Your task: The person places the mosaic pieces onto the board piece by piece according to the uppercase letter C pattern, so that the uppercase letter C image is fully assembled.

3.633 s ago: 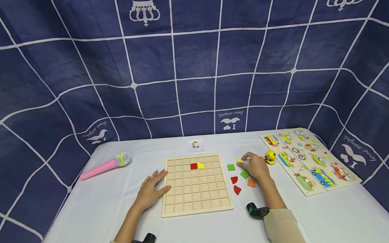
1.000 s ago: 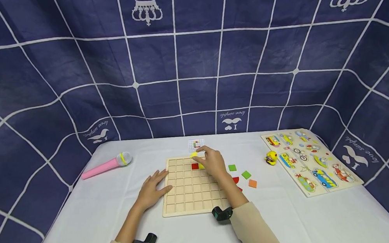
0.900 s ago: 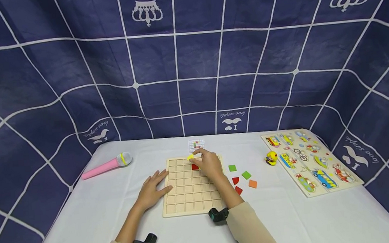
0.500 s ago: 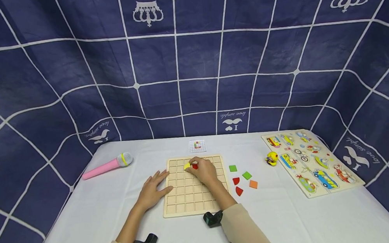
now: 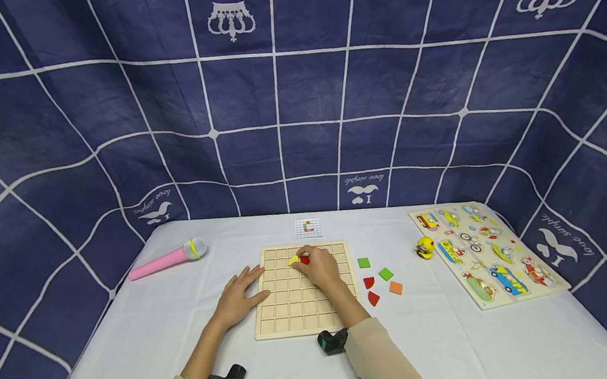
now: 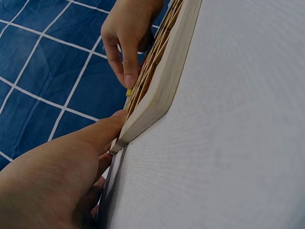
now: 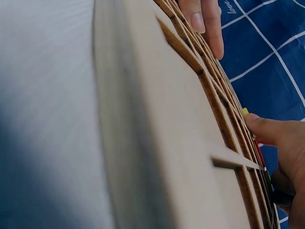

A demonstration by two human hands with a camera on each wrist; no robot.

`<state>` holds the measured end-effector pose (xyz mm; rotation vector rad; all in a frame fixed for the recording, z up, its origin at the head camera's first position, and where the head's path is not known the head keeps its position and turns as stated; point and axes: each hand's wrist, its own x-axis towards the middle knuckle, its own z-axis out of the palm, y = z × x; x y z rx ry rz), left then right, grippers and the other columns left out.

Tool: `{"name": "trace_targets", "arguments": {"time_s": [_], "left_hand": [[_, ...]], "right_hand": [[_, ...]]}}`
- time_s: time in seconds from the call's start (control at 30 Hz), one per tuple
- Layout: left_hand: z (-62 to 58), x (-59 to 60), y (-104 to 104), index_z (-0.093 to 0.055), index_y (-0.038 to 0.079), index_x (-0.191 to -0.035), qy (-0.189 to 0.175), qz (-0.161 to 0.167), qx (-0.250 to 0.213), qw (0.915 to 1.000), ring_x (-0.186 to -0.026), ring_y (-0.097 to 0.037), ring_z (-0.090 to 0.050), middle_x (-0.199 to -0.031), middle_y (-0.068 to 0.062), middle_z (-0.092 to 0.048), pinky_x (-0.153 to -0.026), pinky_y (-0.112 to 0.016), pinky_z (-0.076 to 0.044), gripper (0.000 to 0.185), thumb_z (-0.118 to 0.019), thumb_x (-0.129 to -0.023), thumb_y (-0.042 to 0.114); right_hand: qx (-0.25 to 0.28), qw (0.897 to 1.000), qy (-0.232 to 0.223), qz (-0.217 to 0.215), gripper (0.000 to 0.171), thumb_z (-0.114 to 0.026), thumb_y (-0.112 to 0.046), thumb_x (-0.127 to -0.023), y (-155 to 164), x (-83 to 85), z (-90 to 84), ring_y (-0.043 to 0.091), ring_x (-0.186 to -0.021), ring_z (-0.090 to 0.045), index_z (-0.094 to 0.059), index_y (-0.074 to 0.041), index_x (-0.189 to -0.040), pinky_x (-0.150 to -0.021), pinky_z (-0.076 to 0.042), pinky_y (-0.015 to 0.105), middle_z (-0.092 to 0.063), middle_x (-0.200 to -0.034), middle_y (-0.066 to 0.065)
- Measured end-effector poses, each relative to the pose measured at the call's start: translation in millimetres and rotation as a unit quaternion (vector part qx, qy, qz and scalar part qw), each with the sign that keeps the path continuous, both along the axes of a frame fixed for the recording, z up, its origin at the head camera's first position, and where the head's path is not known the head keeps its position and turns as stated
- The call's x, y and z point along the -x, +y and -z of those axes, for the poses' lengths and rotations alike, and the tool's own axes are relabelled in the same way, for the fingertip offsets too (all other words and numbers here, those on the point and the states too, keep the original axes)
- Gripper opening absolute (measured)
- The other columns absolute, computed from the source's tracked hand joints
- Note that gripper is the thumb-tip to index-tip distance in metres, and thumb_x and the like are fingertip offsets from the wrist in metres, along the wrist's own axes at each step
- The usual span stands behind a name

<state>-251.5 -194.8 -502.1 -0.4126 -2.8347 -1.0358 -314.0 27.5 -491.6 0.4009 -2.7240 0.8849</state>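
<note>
A wooden grid board [image 5: 294,318] lies in the middle of the white table. A red square [image 5: 305,261] sits in its second row. My right hand [image 5: 303,254] reaches over the board and pinches a small yellow piece [image 5: 291,260] just left of the red square, low against the grid. The left wrist view shows those fingertips [image 6: 127,78] on the yellow piece [image 6: 128,92] at the board's [image 6: 162,86] top face. My left hand [image 5: 248,281] lies flat with straight fingers against the board's left edge, and its thumb [image 6: 102,131] touches the corner.
Green [image 5: 363,262], orange [image 5: 396,287] and red [image 5: 372,297] loose pieces lie right of the board. Further right are a yellow duck [image 5: 424,247] and a vehicle puzzle [image 5: 487,251]. A pattern card [image 5: 308,227] lies behind the board and a pink microphone [image 5: 164,261] at the far left.
My right hand carried the yellow piece from the loose pile over to the board and lowered it beside the red square. The left hand stayed in place.
</note>
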Motion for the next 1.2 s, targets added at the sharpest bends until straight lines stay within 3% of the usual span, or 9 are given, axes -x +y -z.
{"name": "trace_targets", "arguments": {"time_s": [0.3,0.53,0.67,0.8,1.0,1.2], "left_hand": [[-2.0,1.1,1,-0.046,0.009,-0.136,-0.001,-0.003,0.002,1.0000,-0.136,-0.032,-0.023,-0.143,-0.009,-0.039,-0.111,-0.049,-0.009,0.064,-0.067,-0.083,0.036],[-0.8,2.3,1,-0.046,0.009,-0.136,-0.002,-0.003,0.005,1.0000,-0.136,-0.032,-0.023,-0.143,-0.008,-0.039,-0.111,-0.050,-0.009,0.064,-0.068,-0.083,0.036],[-0.2,3.0,1,-0.046,0.009,-0.136,-0.002,-0.001,0.007,1.0000,-0.136,-0.032,-0.022,-0.143,-0.009,-0.039,-0.111,-0.050,-0.009,0.064,-0.067,-0.083,0.037],[-0.2,3.2,1,-0.046,0.009,-0.136,0.004,0.000,0.003,1.0000,-0.136,-0.032,-0.023,-0.143,-0.009,-0.039,-0.110,-0.050,-0.009,0.065,-0.068,-0.082,0.038],[1.5,3.5,1,-0.046,0.009,-0.136,0.008,0.001,0.003,1.0000,-0.136,-0.032,-0.023,-0.142,-0.009,-0.040,-0.110,-0.050,-0.009,0.065,-0.068,-0.082,0.038],[1.8,2.7,0,-0.046,0.009,-0.136,0.008,0.001,0.000,1.0000,-0.136,-0.033,-0.023,-0.142,-0.010,-0.040,-0.110,-0.051,-0.009,0.065,-0.068,-0.082,0.038]], "right_hand": [[0.003,1.000,-0.011,-0.001,0.031,-0.076,-0.036,-0.075,1,0.9,-1.1,0.010,-0.058,-0.052,-0.071,-0.014,-0.097,-0.048,-0.041,0.022,-0.069,-0.082,0.005],[0.009,1.000,-0.013,-0.006,0.032,-0.077,-0.034,-0.075,3,-0.7,-3.9,0.013,-0.064,-0.056,-0.071,-0.014,-0.099,-0.051,-0.044,0.023,-0.070,-0.092,0.005],[0.007,1.000,-0.012,-0.009,0.033,-0.077,-0.034,-0.075,8,-2.8,-7.2,0.010,-0.053,-0.046,-0.070,-0.015,-0.100,-0.043,-0.038,0.023,-0.066,-0.072,0.004],[0.021,1.000,0.000,-0.013,0.031,-0.075,-0.034,-0.076,18,-4.1,-12.0,0.007,-0.044,-0.030,-0.070,-0.016,-0.101,-0.037,-0.028,0.023,-0.044,-0.050,-0.003],[0.064,0.998,0.019,-0.024,0.031,-0.076,-0.031,-0.076,48,-8.6,-20.2,0.007,-0.042,-0.023,-0.070,-0.014,-0.101,-0.037,-0.022,0.022,-0.032,-0.048,-0.006],[0.073,0.997,0.008,-0.002,0.033,-0.077,-0.032,-0.075,87,-10.8,-20.7,0.007,-0.041,-0.021,-0.070,-0.014,-0.101,-0.036,-0.019,0.021,-0.030,-0.045,-0.005]]}}
